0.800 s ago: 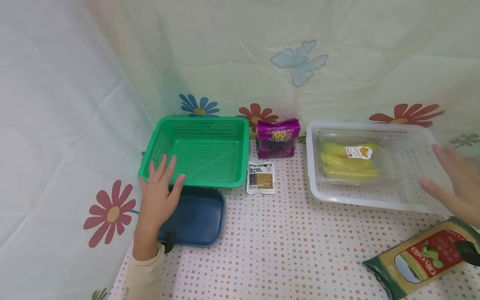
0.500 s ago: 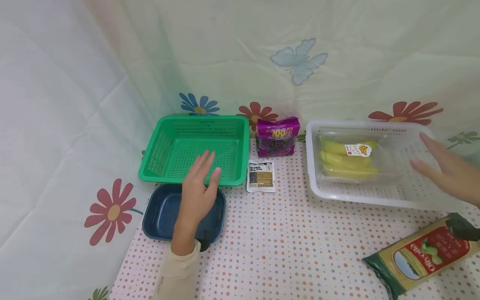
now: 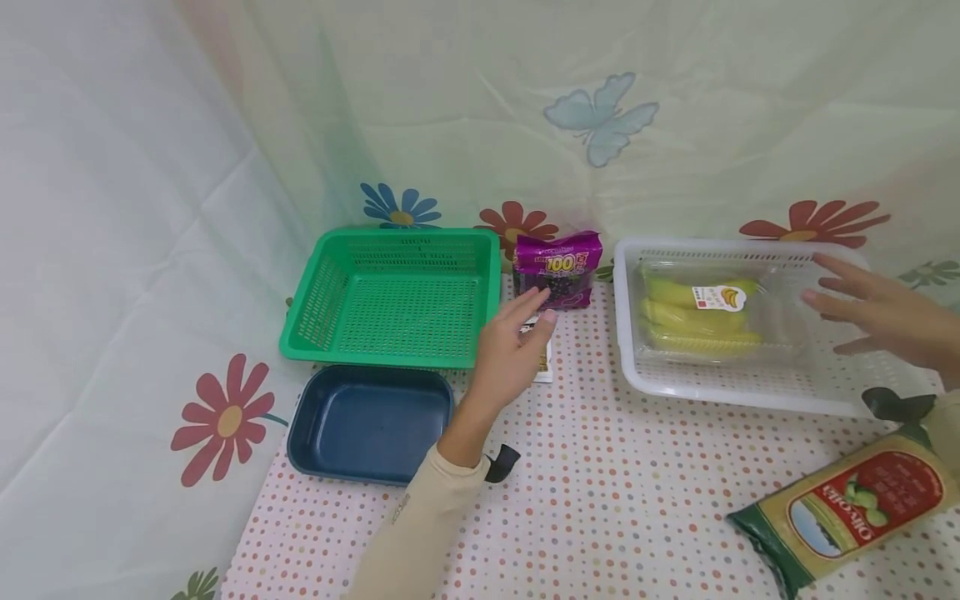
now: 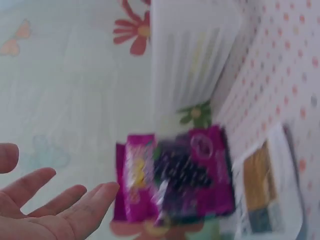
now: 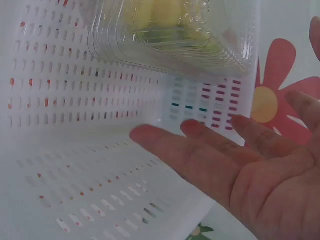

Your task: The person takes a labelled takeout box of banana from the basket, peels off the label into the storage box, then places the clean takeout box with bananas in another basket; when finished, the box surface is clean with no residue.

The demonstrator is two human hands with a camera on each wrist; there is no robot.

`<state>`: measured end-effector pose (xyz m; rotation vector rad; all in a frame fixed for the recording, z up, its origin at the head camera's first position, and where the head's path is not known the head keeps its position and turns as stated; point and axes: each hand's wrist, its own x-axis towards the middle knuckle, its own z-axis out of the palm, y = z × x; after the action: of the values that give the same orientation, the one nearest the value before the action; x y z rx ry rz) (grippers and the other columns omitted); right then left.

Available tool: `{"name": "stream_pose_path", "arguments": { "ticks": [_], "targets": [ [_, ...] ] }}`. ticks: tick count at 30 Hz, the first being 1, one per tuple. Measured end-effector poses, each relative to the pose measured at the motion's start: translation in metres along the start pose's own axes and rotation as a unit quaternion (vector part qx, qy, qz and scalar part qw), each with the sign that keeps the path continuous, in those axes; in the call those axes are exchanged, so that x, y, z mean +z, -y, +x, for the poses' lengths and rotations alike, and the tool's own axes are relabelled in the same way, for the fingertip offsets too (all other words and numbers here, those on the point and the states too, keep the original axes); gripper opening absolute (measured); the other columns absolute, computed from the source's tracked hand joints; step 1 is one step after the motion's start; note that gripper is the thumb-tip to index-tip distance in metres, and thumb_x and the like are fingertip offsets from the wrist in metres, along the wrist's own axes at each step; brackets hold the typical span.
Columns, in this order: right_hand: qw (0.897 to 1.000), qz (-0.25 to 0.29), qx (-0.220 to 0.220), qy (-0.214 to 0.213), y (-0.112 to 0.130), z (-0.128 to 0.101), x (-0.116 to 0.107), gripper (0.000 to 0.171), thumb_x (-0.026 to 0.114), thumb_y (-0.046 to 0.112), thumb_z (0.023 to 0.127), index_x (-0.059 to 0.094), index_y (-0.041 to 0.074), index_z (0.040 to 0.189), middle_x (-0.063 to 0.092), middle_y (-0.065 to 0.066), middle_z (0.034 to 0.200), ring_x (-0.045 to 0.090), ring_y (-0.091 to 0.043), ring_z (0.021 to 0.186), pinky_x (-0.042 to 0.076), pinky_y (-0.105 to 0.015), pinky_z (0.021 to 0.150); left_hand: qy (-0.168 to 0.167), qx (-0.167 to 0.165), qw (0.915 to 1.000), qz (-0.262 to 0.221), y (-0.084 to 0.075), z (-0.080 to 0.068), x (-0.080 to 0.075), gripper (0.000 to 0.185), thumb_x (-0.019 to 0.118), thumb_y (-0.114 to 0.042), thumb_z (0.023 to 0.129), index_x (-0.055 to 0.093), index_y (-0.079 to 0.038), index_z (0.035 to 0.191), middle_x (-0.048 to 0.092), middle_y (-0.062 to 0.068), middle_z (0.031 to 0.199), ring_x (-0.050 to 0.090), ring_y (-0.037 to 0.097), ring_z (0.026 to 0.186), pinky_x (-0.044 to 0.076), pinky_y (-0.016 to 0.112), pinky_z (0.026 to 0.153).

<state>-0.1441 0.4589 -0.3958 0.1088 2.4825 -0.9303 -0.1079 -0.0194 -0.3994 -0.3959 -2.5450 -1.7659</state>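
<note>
Head view alone shows left hand point(image 3: 510, 350) perhaps covering white packet point(image 3: 542, 363).

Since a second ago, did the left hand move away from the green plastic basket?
Yes. The left hand slid rightward, off the green plastic basket, toward the purple snack bag.
</note>
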Motion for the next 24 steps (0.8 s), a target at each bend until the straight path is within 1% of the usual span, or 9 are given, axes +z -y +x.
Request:
{"name": "stream_pose_path", "arguments": {
  "ticks": [3,6,9,12,14,17,20,22,24],
  "targets": [
    [1.000,0.023,-0.003,0.020,-0.002,0.003,0.000,0.087,0.039,0.049,0.108,-0.034,0.031,0.151,-0.021,-0.043,0.156,0.014,-0.077,0.132,0.050,-0.074,0.084,0.018,-0.034,0.9989,-0.026,0.004,0.009,0.019,0.045,0.054,-0.036,0.106,0.056,-0.020,0.148,0.050,0.003,0.156,0.057,0.019,0.136,0.054,0.038,0.103],
    [0.998,0.041,0.002,0.037,-0.003,0.006,0.000,0.088,0.041,0.046,0.109,-0.034,0.028,0.151,-0.022,-0.044,0.155,0.014,-0.077,0.131,0.049,-0.075,0.086,0.028,-0.052,0.9979,-0.026,0.010,0.018,0.034,0.045,0.054,-0.039,0.106,0.055,-0.023,0.148,0.052,0.002,0.154,0.060,0.020,0.133,0.054,0.041,0.103],
    [0.997,0.053,0.003,0.051,-0.005,0.010,0.000,0.090,0.043,0.044,0.109,-0.034,0.026,0.151,-0.021,-0.046,0.154,0.015,-0.077,0.132,0.050,-0.073,0.086,0.029,-0.068,0.9968,-0.032,0.015,0.026,0.048,0.044,0.057,-0.040,0.105,0.057,-0.025,0.147,0.055,0.001,0.151,0.063,0.019,0.129,0.057,0.035,0.097],
    [0.996,0.064,-0.001,0.059,-0.007,0.016,0.000,0.091,0.046,0.041,0.109,-0.033,0.027,0.153,-0.016,-0.048,0.154,0.017,-0.075,0.132,0.052,-0.070,0.085,0.036,-0.087,0.9940,-0.055,0.020,0.033,0.061,0.044,0.060,-0.038,0.104,0.058,-0.026,0.146,0.060,0.002,0.146,0.065,0.017,0.126,0.058,0.027,0.091],
    [0.995,0.072,-0.001,0.068,-0.008,0.019,0.000,0.091,0.046,0.040,0.109,-0.032,0.027,0.153,-0.016,-0.048,0.154,0.016,-0.075,0.133,0.053,-0.069,0.086,0.041,-0.107,0.9909,-0.072,0.021,0.036,0.068,0.044,0.061,-0.039,0.103,0.058,-0.029,0.145,0.061,0.001,0.145,0.066,0.014,0.123,0.057,0.025,0.089],
    [0.993,0.087,0.003,0.085,-0.009,0.024,0.000,0.090,0.045,0.038,0.110,-0.032,0.026,0.153,-0.017,-0.048,0.154,0.014,-0.076,0.133,0.053,-0.069,0.087,0.045,-0.134,0.9841,-0.108,0.024,0.041,0.080,0.043,0.063,-0.039,0.102,0.059,-0.032,0.144,0.062,0.000,0.144,0.069,0.014,0.118,0.060,0.028,0.084],
    [0.989,0.107,0.013,0.100,-0.011,0.029,0.000,0.091,0.047,0.035,0.110,-0.033,0.026,0.152,-0.021,-0.047,0.154,0.011,-0.077,0.134,0.052,-0.069,0.089,0.048,-0.153,0.9770,-0.141,0.027,0.044,0.091,0.043,0.064,-0.038,0.101,0.060,-0.033,0.143,0.059,-0.002,0.148,0.068,0.016,0.119,0.062,0.033,0.080],
    [0.987,0.119,0.017,0.105,-0.012,0.031,0.001,0.093,0.048,0.033,0.109,-0.034,0.028,0.151,-0.023,-0.046,0.154,0.009,-0.077,0.134,0.052,-0.069,0.090,0.053,-0.162,0.9714,-0.165,0.029,0.045,0.098,0.043,0.065,-0.036,0.101,0.060,-0.032,0.143,0.058,-0.002,0.148,0.067,0.018,0.120,0.063,0.037,0.080],
    [0.985,0.133,0.016,0.110,-0.013,0.033,0.002,0.094,0.049,0.029,0.109,-0.035,0.030,0.151,-0.024,-0.046,0.153,0.008,-0.076,0.135,0.051,-0.070,0.091,0.059,-0.171,0.9660,-0.185,0.030,0.045,0.103,0.043,0.065,-0.036,0.101,0.059,-0.033,0.143,0.057,-0.003,0.148,0.065,0.019,0.122,0.062,0.041,0.083]
  ]
}}
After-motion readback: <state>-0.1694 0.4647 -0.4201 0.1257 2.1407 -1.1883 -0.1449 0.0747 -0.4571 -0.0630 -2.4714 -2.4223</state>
